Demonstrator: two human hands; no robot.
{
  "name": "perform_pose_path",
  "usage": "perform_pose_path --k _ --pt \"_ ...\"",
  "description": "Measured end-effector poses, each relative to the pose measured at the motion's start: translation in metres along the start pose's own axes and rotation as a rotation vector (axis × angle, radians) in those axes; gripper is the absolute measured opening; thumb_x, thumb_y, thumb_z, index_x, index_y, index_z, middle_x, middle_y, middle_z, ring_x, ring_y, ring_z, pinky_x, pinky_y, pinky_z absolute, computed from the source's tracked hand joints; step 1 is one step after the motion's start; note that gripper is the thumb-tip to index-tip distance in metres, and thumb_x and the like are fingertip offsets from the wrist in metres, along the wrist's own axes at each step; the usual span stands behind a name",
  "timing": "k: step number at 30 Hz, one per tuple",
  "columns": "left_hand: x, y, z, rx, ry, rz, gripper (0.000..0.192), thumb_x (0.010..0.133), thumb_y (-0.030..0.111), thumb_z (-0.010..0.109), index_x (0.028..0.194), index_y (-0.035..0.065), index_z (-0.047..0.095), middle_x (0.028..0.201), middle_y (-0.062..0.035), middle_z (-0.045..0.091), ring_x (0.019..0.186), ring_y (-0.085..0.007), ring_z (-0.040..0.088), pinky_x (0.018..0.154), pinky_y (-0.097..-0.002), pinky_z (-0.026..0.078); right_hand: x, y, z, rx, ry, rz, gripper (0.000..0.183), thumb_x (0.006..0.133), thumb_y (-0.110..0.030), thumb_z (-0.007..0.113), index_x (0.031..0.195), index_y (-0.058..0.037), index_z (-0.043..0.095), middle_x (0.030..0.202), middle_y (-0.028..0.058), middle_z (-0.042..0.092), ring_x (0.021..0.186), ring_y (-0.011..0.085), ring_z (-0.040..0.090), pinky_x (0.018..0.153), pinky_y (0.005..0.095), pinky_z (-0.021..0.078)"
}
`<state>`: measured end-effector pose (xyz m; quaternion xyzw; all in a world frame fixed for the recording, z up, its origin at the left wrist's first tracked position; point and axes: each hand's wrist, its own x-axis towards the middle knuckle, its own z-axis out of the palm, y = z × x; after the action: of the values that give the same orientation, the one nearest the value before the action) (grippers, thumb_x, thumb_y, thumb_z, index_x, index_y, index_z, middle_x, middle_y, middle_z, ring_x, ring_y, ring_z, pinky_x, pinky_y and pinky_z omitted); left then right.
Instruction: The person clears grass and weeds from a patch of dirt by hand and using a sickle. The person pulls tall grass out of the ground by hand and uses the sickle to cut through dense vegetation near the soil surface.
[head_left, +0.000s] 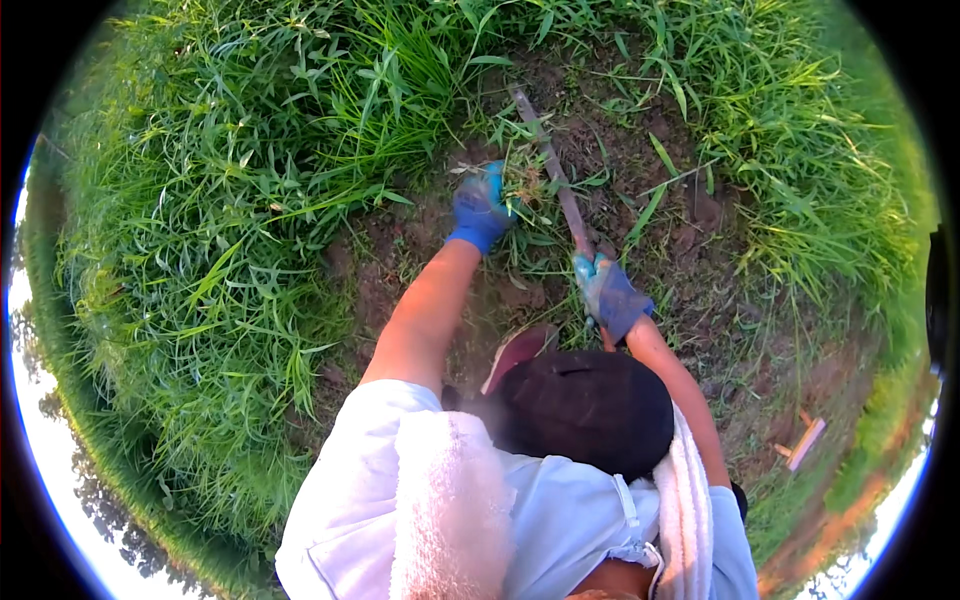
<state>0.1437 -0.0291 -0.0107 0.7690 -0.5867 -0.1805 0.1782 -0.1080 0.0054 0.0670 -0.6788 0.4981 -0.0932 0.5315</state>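
My left hand (482, 204), in a blue coated work glove, is closed around a bunch of pulled weeds (529, 180) with roots and dry stems. My right hand (606, 289), gloved the same way, grips the near end of a long, narrow, dirt-stained blade or bar (553, 161). It slants away from me over bare soil, its far end up and to the left. A reddish-brown handle part shows just below the right glove. The weeds in the left hand are beside the blade's middle; whether they touch it I cannot tell.
Tall green grass (262, 150) stands thick on the left and more grass (817, 165) on the right. Brown soil (697, 225) with loose cut blades lies between. A dark red shoe (519, 354) shows near my knee. A small wooden stool-like object (805, 444) lies at lower right.
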Motion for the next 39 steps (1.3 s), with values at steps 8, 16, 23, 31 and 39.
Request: perform_pose_path --k 8,16,23,31,39 --pt "0.006 0.028 -0.042 0.072 -0.223 -0.064 0.060 0.062 0.022 0.066 0.120 0.0103 0.058 0.105 -0.0190 0.062 0.097 -0.0336 0.060 0.086 -0.0408 0.047 -0.050 0.023 -0.036 0.069 0.079 0.397 0.048 0.090 -0.045 0.050 0.091 0.0027 0.051 0.059 0.0142 0.055 0.047 0.0213 0.058 0.041 0.0351 0.0439" --pt "0.129 0.014 -0.082 0.617 -0.239 0.175 0.050 0.072 0.025 0.058 0.121 0.0156 0.057 0.146 -0.0092 0.030 0.137 -0.0295 0.024 0.112 -0.0504 0.011 0.065 -0.028 -0.011 0.129 0.122 0.510 0.052 0.092 -0.046 0.046 0.101 0.0043 0.052 0.059 0.0133 0.055 0.045 0.0237 0.056 0.041 0.0371 0.0440" --pt "0.169 -0.035 -0.076 0.467 -0.454 -0.167 0.057 0.078 0.024 0.054 0.132 0.0088 0.045 0.134 -0.0154 0.047 0.123 -0.0324 0.046 0.101 -0.0435 0.037 0.068 -0.010 0.011 -0.128 0.077 0.420 0.050 0.092 -0.044 0.043 0.107 0.0029 0.053 0.077 0.0214 0.064 0.066 0.0340 0.065 0.058 0.0417 0.0502" --pt "0.156 -0.033 -0.076 0.485 -0.460 -0.230 0.038 0.078 0.022 0.052 0.111 0.0069 0.062 0.118 -0.0206 0.058 0.108 -0.0351 0.057 0.090 -0.0439 0.046 0.001 0.023 0.005 -0.203 0.110 0.328 0.039 0.090 -0.036 0.051 0.100 0.0019 0.055 0.070 0.0223 0.060 0.062 0.0349 0.060 0.054 0.0404 0.0456" --pt "-0.008 0.004 -0.114 0.555 -0.630 0.045 0.033 0.070 0.013 0.060 0.102 0.0119 0.057 0.094 -0.0116 0.063 0.091 -0.0333 0.062 0.074 -0.0428 0.051 0.046 0.023 -0.002 0.176 0.088 0.514 0.037 0.092 -0.037 0.050 0.095 -0.0007 0.057 0.068 0.0136 0.060 0.059 0.0260 0.060 0.055 0.0352 0.0473"
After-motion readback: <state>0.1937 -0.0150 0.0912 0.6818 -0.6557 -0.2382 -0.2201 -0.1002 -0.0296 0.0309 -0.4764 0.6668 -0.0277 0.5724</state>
